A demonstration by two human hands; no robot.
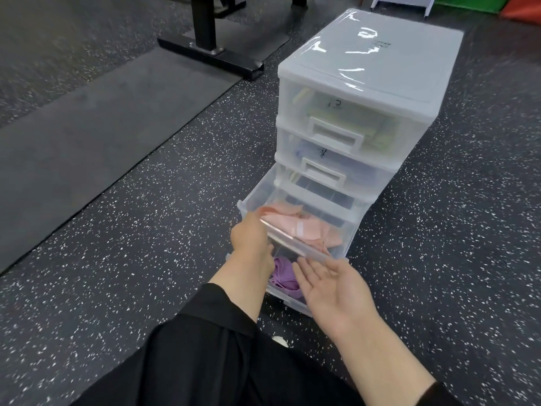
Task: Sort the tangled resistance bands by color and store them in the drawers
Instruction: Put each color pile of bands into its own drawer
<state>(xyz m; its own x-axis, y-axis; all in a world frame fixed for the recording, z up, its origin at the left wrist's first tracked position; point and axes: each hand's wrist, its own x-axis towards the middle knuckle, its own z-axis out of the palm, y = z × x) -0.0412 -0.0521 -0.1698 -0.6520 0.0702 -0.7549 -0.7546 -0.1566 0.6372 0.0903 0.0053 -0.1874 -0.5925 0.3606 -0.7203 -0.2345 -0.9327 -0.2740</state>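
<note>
1. A clear plastic drawer box (370, 68) on a dark speckled floor (146, 230), with four drawers stacked in it.
2. Top drawer (336, 112) pushed in, with pale green bands (377, 136) showing dimly through the front.
3. Second drawer (345, 168) pushed in too, with something bluish inside, too blurry to name.
4. Third drawer (251, 200) pulled out, with pink bands (298, 224) piled near its front.
5. Bottom drawer (292, 303) pulled out as well, with purple bands (282, 273) lying inside.
6. Left hand (251, 232) at the front left corner of the third drawer, fingers curled over its front edge, gripping it.
7. Right hand (336, 288) held palm up over the bottom drawer, fingers straight and loose, holding nothing, fingertips just under the third drawer's front edge.
8. Purple bands just beside the right hand, between both wrists.
9. Black sleeves (222, 332) on both arms, low in the view.
10. A flat grey mat (102, 127) on the floor to the left of the drawer box.
11. A black metal stand (210, 45) with a flat foot behind the mat, near the top.
12. Something green (468, 2) and something orange (524, 7) in the far top right corner.
</note>
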